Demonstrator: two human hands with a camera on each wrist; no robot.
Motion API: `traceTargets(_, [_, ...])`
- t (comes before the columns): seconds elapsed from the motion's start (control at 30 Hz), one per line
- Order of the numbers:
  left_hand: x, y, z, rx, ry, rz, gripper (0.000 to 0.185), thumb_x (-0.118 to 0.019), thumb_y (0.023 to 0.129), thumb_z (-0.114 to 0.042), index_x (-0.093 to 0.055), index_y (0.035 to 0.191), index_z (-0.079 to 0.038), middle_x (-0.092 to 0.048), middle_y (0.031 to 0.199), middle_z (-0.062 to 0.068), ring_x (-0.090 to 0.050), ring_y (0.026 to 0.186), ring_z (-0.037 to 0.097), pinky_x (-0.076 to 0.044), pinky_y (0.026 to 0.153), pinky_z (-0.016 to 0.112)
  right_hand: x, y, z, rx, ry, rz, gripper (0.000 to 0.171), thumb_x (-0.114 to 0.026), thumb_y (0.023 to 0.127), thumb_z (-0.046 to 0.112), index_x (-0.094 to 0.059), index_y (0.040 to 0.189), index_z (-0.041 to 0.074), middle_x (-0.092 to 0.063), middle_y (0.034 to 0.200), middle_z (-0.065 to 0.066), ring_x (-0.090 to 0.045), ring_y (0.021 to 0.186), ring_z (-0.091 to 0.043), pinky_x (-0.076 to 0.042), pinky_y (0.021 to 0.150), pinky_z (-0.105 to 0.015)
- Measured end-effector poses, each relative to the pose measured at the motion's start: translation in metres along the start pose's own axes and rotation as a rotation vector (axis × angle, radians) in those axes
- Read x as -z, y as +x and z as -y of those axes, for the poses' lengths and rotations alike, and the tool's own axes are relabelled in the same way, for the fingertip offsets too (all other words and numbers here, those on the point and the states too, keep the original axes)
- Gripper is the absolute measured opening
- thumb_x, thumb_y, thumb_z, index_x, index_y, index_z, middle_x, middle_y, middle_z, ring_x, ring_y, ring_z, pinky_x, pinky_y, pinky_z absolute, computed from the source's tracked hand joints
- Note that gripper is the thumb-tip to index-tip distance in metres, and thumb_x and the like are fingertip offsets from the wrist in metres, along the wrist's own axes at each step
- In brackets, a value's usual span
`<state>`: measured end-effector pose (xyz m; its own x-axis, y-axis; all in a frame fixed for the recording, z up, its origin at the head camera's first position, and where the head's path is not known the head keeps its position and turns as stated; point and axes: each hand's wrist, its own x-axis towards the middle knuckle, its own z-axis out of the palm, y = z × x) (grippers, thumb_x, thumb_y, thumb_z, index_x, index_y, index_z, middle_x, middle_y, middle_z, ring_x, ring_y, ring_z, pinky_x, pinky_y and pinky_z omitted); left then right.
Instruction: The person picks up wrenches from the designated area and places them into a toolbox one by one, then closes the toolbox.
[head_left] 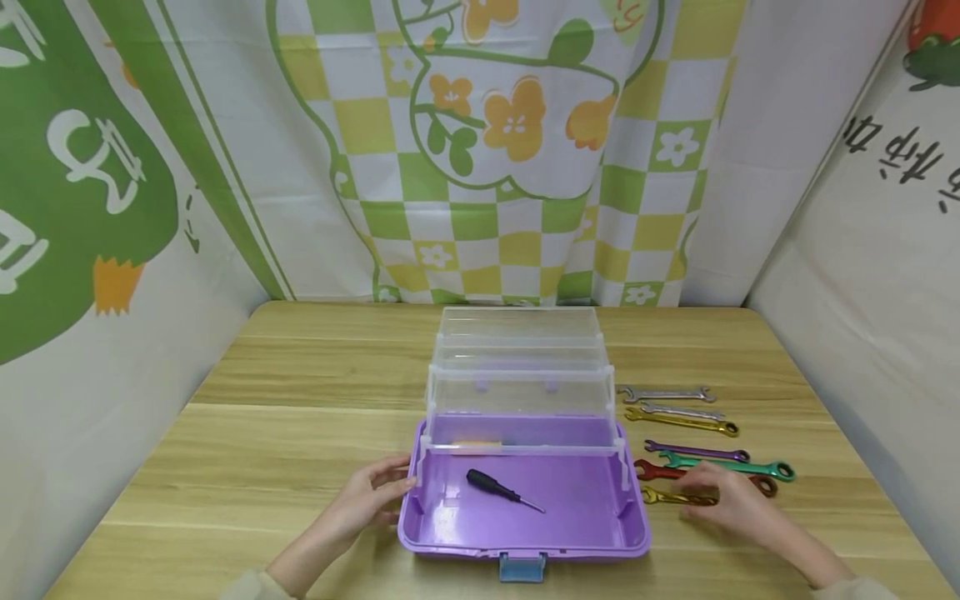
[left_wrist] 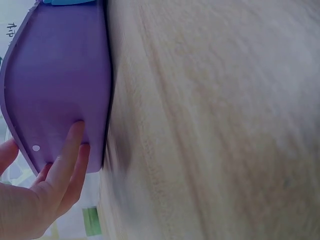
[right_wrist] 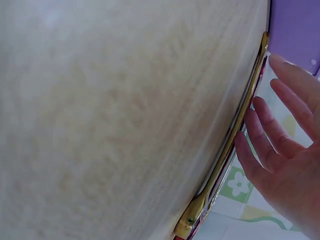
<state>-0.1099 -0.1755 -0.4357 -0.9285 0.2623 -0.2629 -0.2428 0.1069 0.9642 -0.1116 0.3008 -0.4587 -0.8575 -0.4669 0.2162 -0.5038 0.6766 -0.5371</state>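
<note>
My left hand (head_left: 367, 497) rests flat-fingered against the purple toolbox (head_left: 525, 508); my right hand (head_left: 731, 500) hovers loose over the gold wrench (head_left: 675, 497).

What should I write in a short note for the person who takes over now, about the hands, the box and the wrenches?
Left hand: open, fingers resting on the left wall of the purple toolbox.
Right hand: open, over the gold wrench nearest the front; nothing gripped.
The box stands open, clear trays raised.
Done: a black screwdriver lies in the box bottom.
Left: all the wrenches lie on the table, right of the box.
</note>
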Motion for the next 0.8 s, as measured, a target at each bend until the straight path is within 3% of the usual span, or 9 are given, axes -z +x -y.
traceTargets(0.37, [0.0002, -0.0011, 0.0001, 0.026, -0.040, 0.000, 0.061, -0.058, 0.084, -0.016, -0.028, 0.129, 0.013, -0.043, 0.121, 0.030, -0.058, 0.091, 0.024, -0.053, 0.075, 0.041, -0.0013, 0.0043, -0.0028, -0.054, -0.027, 0.091, 0.019, -0.070, 0.072, 0.010, -0.068, 0.091, 0.006, -0.056, 0.085, 0.004, -0.050, 0.075, -0.001, -0.047, 0.057, -0.020])
traceTargets(0.57, [0.0007, -0.0011, 0.0011, 0.024, -0.049, 0.011, 0.061, -0.057, 0.085, -0.016, -0.027, 0.130, 0.013, -0.041, 0.122, 0.031, -0.058, 0.091, 0.024, -0.053, 0.076, 0.042, -0.0014, 0.0058, -0.0050, -0.055, 0.042, 0.102, 0.015, -0.068, 0.074, 0.008, -0.069, 0.087, 0.002, -0.053, 0.080, 0.006, -0.046, 0.071, 0.001, -0.044, 0.053, -0.019])
traceTargets(0.8, [0.0008, -0.0003, 0.0019, 0.024, -0.052, 0.009, 0.062, -0.056, 0.085, -0.016, -0.025, 0.130, 0.013, -0.039, 0.124, 0.032, -0.058, 0.092, 0.026, -0.053, 0.076, 0.042, 0.0003, 0.0100, -0.0041, -0.123, 0.106, 0.203, 0.010, -0.064, 0.078, 0.009, -0.061, 0.087, 0.006, -0.050, 0.081, 0.003, -0.044, 0.067, 0.001, -0.043, 0.052, -0.018])
